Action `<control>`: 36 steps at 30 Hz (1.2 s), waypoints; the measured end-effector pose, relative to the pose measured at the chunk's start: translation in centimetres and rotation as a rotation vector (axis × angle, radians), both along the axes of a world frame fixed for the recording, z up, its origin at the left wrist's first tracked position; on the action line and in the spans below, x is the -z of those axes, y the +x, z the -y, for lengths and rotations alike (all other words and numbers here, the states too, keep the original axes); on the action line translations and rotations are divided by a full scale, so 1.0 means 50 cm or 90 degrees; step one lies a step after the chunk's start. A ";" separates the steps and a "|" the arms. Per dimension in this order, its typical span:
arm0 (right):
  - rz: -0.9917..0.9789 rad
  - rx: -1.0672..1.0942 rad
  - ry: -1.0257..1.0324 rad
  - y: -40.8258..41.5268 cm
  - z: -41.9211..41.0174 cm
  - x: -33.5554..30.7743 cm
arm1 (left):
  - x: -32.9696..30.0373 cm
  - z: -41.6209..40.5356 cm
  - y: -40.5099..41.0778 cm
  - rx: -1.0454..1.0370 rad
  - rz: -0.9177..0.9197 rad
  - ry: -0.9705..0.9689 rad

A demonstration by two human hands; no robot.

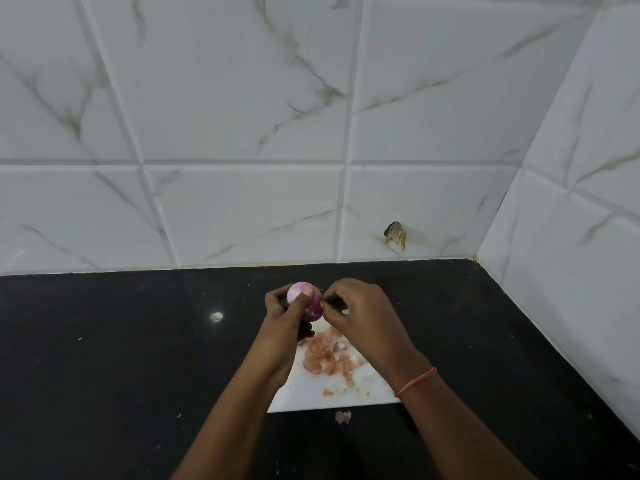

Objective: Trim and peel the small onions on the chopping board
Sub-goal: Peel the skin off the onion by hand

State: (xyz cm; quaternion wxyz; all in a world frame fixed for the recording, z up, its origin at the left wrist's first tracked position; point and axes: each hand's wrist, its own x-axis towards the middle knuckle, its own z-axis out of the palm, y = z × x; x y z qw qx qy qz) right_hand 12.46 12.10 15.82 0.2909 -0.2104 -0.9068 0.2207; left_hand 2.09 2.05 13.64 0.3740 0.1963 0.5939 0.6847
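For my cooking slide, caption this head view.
Left hand holds a small onion while right hand pinches its skin above the chopping board.

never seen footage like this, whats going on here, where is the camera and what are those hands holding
There is no machine here: this is one picture from a camera worn on a person's head, looking forward and down at their own two bare hands. The left hand grips a small pinkish-purple onion, lifted above the work surface. The right hand has its fingers pinched at the onion's side, apparently pulling at skin. Below them lies a white chopping board on a black counter, with a pile of onion peels on the board and one scrap on the counter just off its near edge. An orange thread band circles the right wrist. Behind is a marbled white tile wall.
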 end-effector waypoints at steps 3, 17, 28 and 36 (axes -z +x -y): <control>0.010 -0.011 -0.008 0.004 -0.001 -0.003 | -0.003 0.005 0.008 -0.001 -0.023 -0.007; 0.089 -0.032 0.030 0.028 -0.021 -0.026 | -0.012 -0.001 0.028 0.036 -0.011 -0.023; -0.081 -0.039 -0.210 0.050 -0.010 -0.007 | -0.013 -0.016 0.032 0.029 0.068 0.038; -0.092 -0.022 -0.110 0.036 0.014 0.009 | -0.006 -0.019 0.024 0.035 0.038 0.021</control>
